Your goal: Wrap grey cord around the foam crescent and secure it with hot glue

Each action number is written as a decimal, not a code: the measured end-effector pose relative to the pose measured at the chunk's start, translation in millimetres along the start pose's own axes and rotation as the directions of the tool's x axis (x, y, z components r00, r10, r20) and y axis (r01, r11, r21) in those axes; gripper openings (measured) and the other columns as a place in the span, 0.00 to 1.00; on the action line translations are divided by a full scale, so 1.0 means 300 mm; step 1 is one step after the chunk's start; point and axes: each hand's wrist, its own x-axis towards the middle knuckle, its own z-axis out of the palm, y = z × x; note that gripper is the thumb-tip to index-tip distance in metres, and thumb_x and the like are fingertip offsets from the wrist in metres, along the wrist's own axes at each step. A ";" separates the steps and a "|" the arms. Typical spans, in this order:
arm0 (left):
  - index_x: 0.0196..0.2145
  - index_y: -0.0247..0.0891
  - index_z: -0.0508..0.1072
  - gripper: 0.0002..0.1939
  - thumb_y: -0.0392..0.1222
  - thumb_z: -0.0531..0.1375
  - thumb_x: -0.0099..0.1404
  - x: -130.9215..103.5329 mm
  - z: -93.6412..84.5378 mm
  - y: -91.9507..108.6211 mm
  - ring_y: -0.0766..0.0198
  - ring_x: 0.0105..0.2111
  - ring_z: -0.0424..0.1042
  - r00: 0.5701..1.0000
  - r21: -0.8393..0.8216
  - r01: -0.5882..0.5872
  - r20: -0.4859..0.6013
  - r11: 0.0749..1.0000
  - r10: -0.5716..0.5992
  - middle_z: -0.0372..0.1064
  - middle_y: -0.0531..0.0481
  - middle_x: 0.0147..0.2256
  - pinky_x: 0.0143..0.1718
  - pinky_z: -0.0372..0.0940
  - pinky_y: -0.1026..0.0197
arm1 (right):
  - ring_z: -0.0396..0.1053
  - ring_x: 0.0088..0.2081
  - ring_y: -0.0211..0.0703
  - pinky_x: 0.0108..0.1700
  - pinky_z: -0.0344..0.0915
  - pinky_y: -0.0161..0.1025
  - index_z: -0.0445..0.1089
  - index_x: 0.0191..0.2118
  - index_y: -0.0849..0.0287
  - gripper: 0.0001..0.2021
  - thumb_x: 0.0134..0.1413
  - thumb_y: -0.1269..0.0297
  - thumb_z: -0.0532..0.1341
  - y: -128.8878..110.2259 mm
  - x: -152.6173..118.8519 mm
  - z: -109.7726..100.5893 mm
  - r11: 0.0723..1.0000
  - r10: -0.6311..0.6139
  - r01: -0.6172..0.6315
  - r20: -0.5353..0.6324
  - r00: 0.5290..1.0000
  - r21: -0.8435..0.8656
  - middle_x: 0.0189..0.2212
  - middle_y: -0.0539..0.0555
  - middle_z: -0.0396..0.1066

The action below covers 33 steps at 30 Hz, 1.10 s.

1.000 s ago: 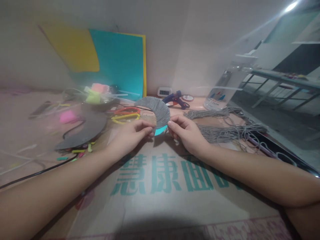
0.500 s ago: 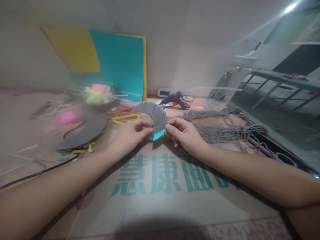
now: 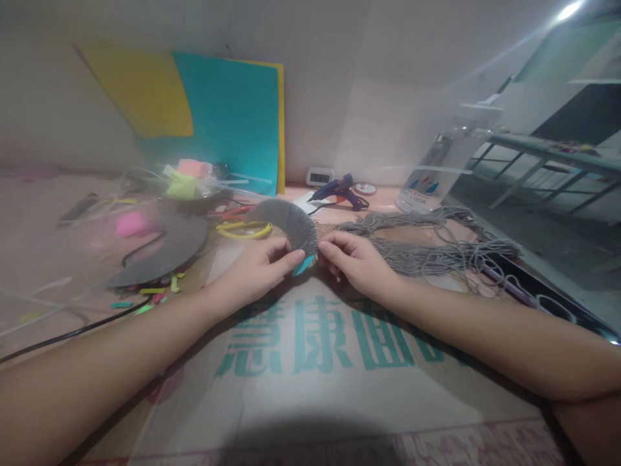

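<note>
A curved crescent piece (image 3: 290,219), wrapped in grey yarn with a bare teal tip at its lower end, is raised above the table. My left hand (image 3: 274,262) pinches it near that tip, thumb in front. Close to its right edge, my right hand (image 3: 345,259) has thumb and forefinger pressed together; what they pinch is too small to make out. Loose grey yarn (image 3: 412,255) lies in a looped bundle just beyond my right hand.
Behind stand a blue glue gun (image 3: 339,189), a small white clock (image 3: 320,177), a clear bottle (image 3: 421,188) and teal and yellow sheets (image 3: 233,123). Yellow-handled scissors (image 3: 245,230), a grey curved piece (image 3: 167,252) and colourful scraps lie left. A black cable (image 3: 72,333) crosses the left side.
The crescent has shifted slightly left and tilted, showing less teal. My left thumb now lies further over its lower end. My right hand has moved slightly left.
</note>
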 end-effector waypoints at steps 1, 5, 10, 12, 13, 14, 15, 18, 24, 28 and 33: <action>0.26 0.39 0.65 0.19 0.56 0.57 0.64 0.000 0.000 0.002 0.67 0.21 0.59 1.000 -0.008 0.001 0.005 1.000 -0.001 0.59 0.56 0.21 0.22 0.52 0.64 | 0.56 0.22 0.32 0.22 0.57 0.32 0.66 0.29 0.58 0.16 0.60 0.51 0.58 -0.002 0.000 -0.001 1.000 -0.002 0.002 -0.008 1.000 -0.002 0.22 0.46 0.62; 0.26 0.39 0.65 0.19 0.57 0.57 0.64 0.001 -0.001 0.005 0.67 0.22 0.59 1.000 -0.023 0.004 0.002 1.000 -0.004 0.59 0.55 0.22 0.21 0.52 0.65 | 0.57 0.22 0.33 0.23 0.58 0.33 0.68 0.31 0.58 0.14 0.58 0.51 0.60 -0.007 0.000 -0.001 1.000 0.018 -0.018 -0.023 1.000 0.018 0.21 0.45 0.61; 0.24 0.38 0.64 0.20 0.56 0.56 0.65 0.002 0.000 -0.002 0.69 0.21 0.58 0.999 -0.012 -0.042 -0.012 0.999 0.042 0.58 0.56 0.21 0.20 0.52 0.66 | 0.57 0.21 0.33 0.23 0.58 0.33 0.68 0.32 0.58 0.12 0.55 0.54 0.63 -0.009 0.000 0.001 0.999 0.040 -0.039 -0.031 0.999 0.008 0.21 0.44 0.61; 0.24 0.39 0.63 0.21 0.58 0.55 0.66 0.000 0.001 -0.005 0.70 0.19 0.57 1.000 -0.039 -0.024 -0.018 0.999 0.023 0.57 0.57 0.20 0.18 0.51 0.66 | 0.57 0.21 0.33 0.24 0.60 0.34 0.68 0.32 0.58 0.11 0.56 0.56 0.62 -0.012 -0.002 0.001 1.000 0.009 -0.010 -0.054 0.999 -0.015 0.21 0.44 0.61; 0.25 0.39 0.63 0.21 0.59 0.54 0.66 -0.001 0.001 -0.006 0.70 0.17 0.57 1.000 -0.056 0.002 -0.024 0.998 -0.004 0.57 0.57 0.19 0.17 0.50 0.67 | 0.58 0.22 0.33 0.25 0.60 0.34 0.68 0.32 0.58 0.10 0.56 0.56 0.62 -0.012 -0.003 0.002 1.000 -0.007 0.005 -0.060 0.998 -0.028 0.21 0.44 0.61; 0.27 0.40 0.63 0.21 0.59 0.54 0.66 -0.003 0.000 -0.007 0.71 0.16 0.57 0.999 -0.073 0.037 -0.031 0.997 -0.040 0.58 0.58 0.19 0.15 0.50 0.67 | 0.58 0.22 0.33 0.26 0.61 0.34 0.68 0.32 0.58 0.10 0.57 0.57 0.62 -0.013 -0.005 0.003 0.999 -0.021 0.018 -0.060 0.998 -0.044 0.21 0.45 0.62; 0.28 0.40 0.63 0.20 0.60 0.54 0.66 -0.004 0.000 -0.007 0.71 0.14 0.57 0.996 -0.090 0.076 -0.037 0.993 -0.080 0.58 0.59 0.18 0.14 0.49 0.67 | 0.60 0.23 0.34 0.27 0.61 0.34 0.68 0.32 0.58 0.09 0.57 0.57 0.62 -0.013 -0.007 0.004 0.998 -0.033 0.029 -0.057 0.998 -0.063 0.21 0.45 0.63; 0.31 0.41 0.62 0.18 0.59 0.56 0.65 -0.002 -0.001 -0.006 0.70 0.11 0.57 0.985 -0.144 0.163 -0.039 0.976 -0.170 0.59 0.60 0.17 0.12 0.48 0.67 | 0.62 0.25 0.36 0.28 0.60 0.35 0.70 0.33 0.58 0.10 0.59 0.57 0.61 -0.011 -0.011 0.003 0.988 -0.063 0.057 -0.039 0.997 -0.140 0.22 0.47 0.66; 0.35 0.40 0.68 0.11 0.50 0.55 0.68 0.018 0.005 -0.032 0.67 0.26 0.67 0.994 -0.278 -0.062 -0.105 0.958 0.034 0.67 0.54 0.27 0.29 0.63 0.65 | 0.69 0.33 0.40 0.39 0.63 0.38 0.74 0.32 0.59 0.17 0.66 0.58 0.53 -0.005 0.000 -0.017 0.940 -0.203 0.175 -0.071 0.976 -0.292 0.30 0.52 0.72; 0.36 0.41 0.70 0.08 0.45 0.54 0.68 0.005 0.008 -0.029 0.63 0.33 0.70 0.982 -0.197 -0.155 -0.140 0.968 0.129 0.71 0.51 0.32 0.37 0.65 0.62 | 0.70 0.40 0.44 0.45 0.63 0.41 0.76 0.35 0.59 0.14 0.64 0.59 0.54 0.001 0.015 -0.021 0.923 -0.194 0.182 -0.002 0.981 -0.339 0.35 0.55 0.74; 0.38 0.41 0.74 0.09 0.41 0.54 0.65 -0.026 0.008 0.004 0.57 0.41 0.71 0.964 -0.056 -0.226 -0.155 0.973 0.215 0.74 0.49 0.38 0.47 0.66 0.57 | 0.70 0.37 0.43 0.43 0.63 0.41 0.74 0.35 0.58 0.13 0.62 0.56 0.57 0.006 0.018 -0.016 0.961 -0.139 0.174 0.170 0.976 -0.214 0.33 0.53 0.74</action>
